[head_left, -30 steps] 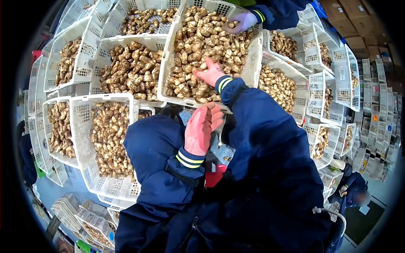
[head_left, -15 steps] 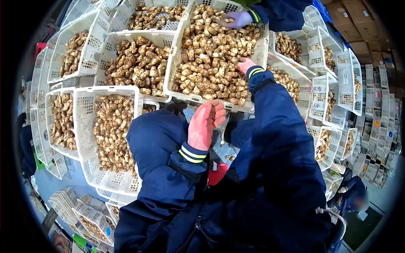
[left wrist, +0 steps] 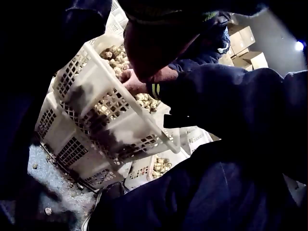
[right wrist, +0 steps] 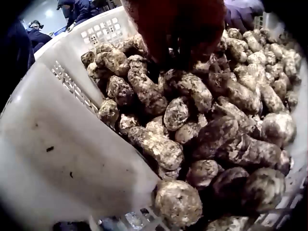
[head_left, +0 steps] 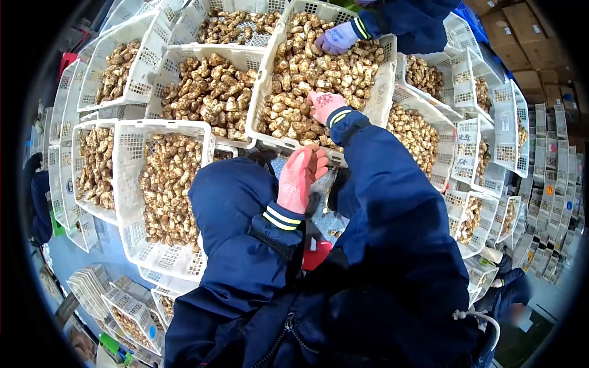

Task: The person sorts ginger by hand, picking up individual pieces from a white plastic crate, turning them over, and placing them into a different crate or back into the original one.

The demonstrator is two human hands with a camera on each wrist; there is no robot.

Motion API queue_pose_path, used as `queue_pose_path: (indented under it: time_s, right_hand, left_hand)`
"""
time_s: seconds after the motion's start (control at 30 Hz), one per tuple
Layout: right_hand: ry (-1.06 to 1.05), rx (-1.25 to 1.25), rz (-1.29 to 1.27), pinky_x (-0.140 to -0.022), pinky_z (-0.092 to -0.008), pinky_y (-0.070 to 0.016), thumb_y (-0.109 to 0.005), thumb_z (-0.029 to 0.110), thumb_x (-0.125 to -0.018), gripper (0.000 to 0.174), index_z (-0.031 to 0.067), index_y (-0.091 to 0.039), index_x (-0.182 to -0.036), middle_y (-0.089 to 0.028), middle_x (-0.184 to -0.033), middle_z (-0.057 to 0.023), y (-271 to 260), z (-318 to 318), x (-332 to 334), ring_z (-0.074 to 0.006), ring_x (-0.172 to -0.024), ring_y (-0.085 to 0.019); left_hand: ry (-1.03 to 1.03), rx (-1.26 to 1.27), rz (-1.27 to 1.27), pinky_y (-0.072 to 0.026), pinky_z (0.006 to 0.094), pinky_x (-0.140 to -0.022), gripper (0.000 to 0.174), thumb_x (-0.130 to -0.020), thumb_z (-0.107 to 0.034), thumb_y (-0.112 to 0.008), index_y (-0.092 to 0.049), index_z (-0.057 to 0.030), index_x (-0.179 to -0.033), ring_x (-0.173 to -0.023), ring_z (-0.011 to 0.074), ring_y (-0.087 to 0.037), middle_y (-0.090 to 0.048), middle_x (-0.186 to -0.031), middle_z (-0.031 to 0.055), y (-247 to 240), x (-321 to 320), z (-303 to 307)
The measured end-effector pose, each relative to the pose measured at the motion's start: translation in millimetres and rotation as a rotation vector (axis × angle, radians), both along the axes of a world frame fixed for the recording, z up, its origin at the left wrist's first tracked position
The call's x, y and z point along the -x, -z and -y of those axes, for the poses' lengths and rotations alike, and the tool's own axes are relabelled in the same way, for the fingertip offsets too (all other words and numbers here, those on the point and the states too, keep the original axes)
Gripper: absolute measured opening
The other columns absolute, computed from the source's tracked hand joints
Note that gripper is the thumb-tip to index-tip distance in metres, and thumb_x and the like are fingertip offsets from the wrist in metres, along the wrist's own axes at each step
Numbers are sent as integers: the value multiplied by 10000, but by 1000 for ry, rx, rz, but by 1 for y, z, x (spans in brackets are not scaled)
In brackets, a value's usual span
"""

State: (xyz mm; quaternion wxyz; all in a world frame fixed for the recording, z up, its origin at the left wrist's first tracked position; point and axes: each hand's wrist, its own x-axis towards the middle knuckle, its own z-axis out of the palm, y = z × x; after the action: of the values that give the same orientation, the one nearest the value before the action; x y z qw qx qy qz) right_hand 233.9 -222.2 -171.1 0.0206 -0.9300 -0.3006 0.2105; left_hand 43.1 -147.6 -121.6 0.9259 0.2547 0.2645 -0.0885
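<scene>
A white plastic crate (head_left: 253,116) full of stubby brown-and-white mushrooms (head_left: 294,76) stands in front of me in the head view. My pink-gloved right hand (head_left: 325,107) is in it, fingertips down among the mushrooms; I cannot tell whether it grips one. In the right wrist view that hand (right wrist: 178,29) is a dark shape, its fingertips hidden against the mushrooms (right wrist: 175,113). My pink-gloved left hand (head_left: 300,175) is just before the crate's near rim, palm turned up, fingers loosely bent, holding nothing.
Another person's purple-gloved hand (head_left: 337,38) reaches over the crate's far side. More mushroom crates (head_left: 162,126) stand close on the left and crates (head_left: 457,132) on the right. Cardboard boxes (head_left: 521,37) are stacked at the far right. A person (head_left: 509,291) is at lower right.
My right hand went right to the crate's side, then back left over the mushrooms. The purple-gloved hand shifted over the far mushrooms. My left hand stays about where it was.
</scene>
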Motion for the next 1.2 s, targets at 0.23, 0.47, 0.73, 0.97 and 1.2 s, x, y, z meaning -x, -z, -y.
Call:
queue_pose_path:
  time_s: [0.23,0.47,0.73,0.97,1.2]
  right_hand:
    - [223,-294,-225,-745,-313,-448,-591,325,-765,322,109,-554,-1000,-619,-922,-114,-44,18,-5,-222,-841,-591]
    - [42,-364,-655,-667,-283,-474,-553,254,-781,285,97,-581,-1018,-624,-871,-64,-75,5,11,-144,-756,-585]
    - [3,-45,-35,-778,-368,-448,-537,241,-784,278,86,-572,-1012,-613,-904,-165,-15,-12,7,-289,-878,-583]
    - [-93,-681,-436,-786,-311,-446,-585,183,-757,347,59,-546,-1079,-605,-926,-120,-94,16,54,-197,-874,-575]
    - [178,-398,-408,-834,-312,-424,-515,328,-777,376,102,-571,-1073,-601,-985,-146,-54,6,20,-262,-934,-562]
  left_hand:
    - [-113,-206,-40,-434,348,-805,417,-842,-244,-554,-416,-67,-1193,-924,184,-546,-547,-1059,66,2,0,0]
    - [-118,93,73,-450,345,-780,292,-859,-209,-534,-478,-54,-1100,-898,191,-554,-557,-1022,84,7,-1,-1]
    - [-130,51,-46,-477,312,-684,225,-863,-214,-531,-515,-52,-1017,-802,191,-575,-582,-941,95,-6,0,-7]
    - [-385,330,-69,-474,366,-821,206,-844,-181,-558,-520,-85,-1022,-858,201,-560,-560,-949,85,-11,-3,-9]
    - [-405,288,25,-481,362,-807,152,-835,-99,-551,-538,-66,-983,-865,176,-564,-581,-942,54,7,3,-7]
